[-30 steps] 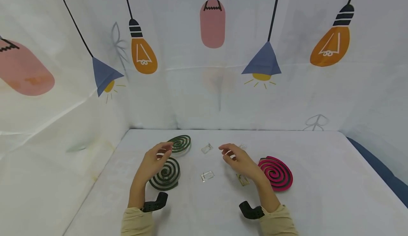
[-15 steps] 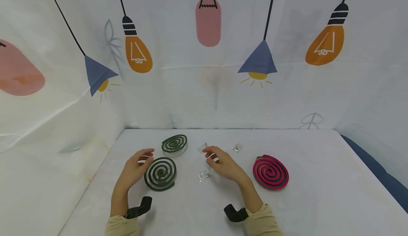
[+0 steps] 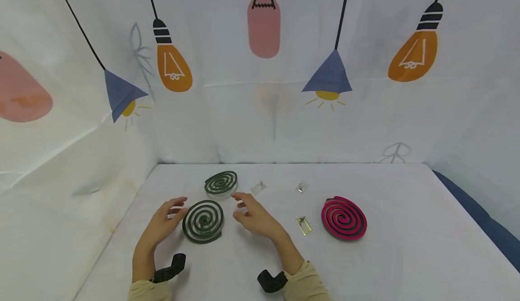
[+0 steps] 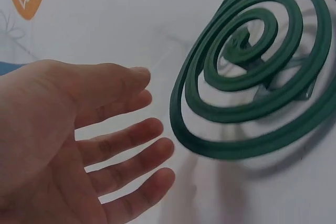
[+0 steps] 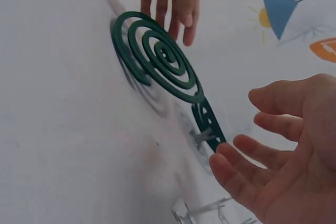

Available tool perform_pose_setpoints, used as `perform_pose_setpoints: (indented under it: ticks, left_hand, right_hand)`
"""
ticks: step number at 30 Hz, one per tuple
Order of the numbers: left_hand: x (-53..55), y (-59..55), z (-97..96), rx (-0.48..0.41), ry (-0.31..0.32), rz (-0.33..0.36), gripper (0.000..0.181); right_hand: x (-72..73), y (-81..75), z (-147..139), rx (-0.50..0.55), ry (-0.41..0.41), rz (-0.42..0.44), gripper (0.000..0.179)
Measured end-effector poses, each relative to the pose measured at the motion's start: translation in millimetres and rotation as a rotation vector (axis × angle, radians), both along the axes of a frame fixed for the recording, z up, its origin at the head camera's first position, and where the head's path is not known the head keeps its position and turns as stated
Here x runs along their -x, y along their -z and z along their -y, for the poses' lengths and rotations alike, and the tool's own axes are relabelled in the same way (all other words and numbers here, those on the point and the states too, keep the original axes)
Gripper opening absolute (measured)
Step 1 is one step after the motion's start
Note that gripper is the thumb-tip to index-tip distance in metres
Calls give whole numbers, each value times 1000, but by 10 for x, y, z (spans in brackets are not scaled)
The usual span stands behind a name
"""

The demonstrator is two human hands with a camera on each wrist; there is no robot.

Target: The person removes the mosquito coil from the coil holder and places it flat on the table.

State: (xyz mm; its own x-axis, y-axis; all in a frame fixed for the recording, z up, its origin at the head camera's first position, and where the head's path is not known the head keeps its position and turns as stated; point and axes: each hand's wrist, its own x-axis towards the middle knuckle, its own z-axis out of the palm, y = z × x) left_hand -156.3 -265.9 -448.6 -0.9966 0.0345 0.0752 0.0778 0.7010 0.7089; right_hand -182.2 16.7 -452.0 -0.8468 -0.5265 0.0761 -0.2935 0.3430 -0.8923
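Observation:
My left hand (image 3: 162, 222), fingers loosely spread, hovers just left of a green mosquito coil (image 3: 203, 222). In the left wrist view the fingertips stop short of the coil's outer ring, and a small stand (image 4: 307, 80) shows beneath it. On the coil's other side my right hand (image 3: 256, 215) is held with relaxed fingers and holds nothing. Farther back sits a second green mosquito coil (image 3: 221, 182), raised and tilted. Its metal support (image 5: 202, 136) shows in the right wrist view, near the right fingertips.
A pink-and-green pair of mosquito coils (image 3: 344, 218) lies to the right on the white table (image 3: 390, 256). Thin wire-framed coil stands lie flat: a gold one (image 3: 304, 225), a silver one (image 3: 302, 187) and a clear-looking one (image 3: 258, 187). A lamp-patterned cloth (image 3: 227, 125) hangs behind.
My right hand has swept left, from near the pink coil to beside the near green coil, uncovering the gold stand. The left hand has drawn back left, off the green coils.

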Motion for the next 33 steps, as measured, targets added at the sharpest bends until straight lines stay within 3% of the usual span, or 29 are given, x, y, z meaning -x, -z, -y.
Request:
perform_pose_setpoints:
  ticks: [8, 17, 24, 33]
  left_hand:
    - [-62, 65, 53, -81, 38, 192, 57]
    - [-83, 27, 61, -133, 94, 219, 57]
    - [-41, 54, 37, -168, 94, 256, 55]
    - [-35, 49, 23, -172, 103, 246, 54]
  right_hand:
    - [-63, 81, 254, 34, 1, 60, 61]
    - [-119, 162, 360, 8, -1, 83, 64]
    - [-109, 193, 352, -7, 0, 66, 61]
    - [-95, 211, 336, 6, -30, 62, 54]
